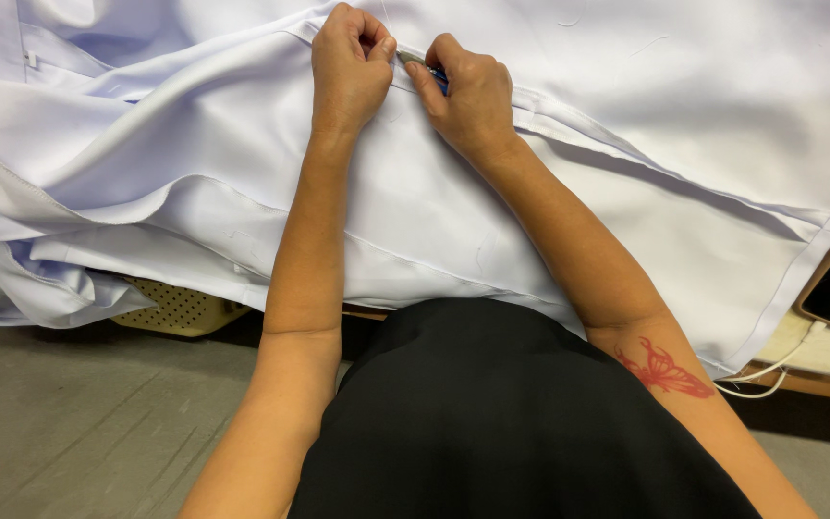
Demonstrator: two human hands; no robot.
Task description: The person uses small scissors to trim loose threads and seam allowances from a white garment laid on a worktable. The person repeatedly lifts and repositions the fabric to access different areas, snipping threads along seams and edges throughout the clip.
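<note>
Left hand (350,69) pinches a fold of the white cloth (242,173) at the far edge, grip closed on the seam; right hand (468,96) clamps a small snipper (425,67) right beside it — best keep the fabric taut, blade shallow

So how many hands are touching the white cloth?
2. The left hand pinches the white cloth at a seam near the top; the right hand is beside it, holding a small tool. None seem hidden.
</note>
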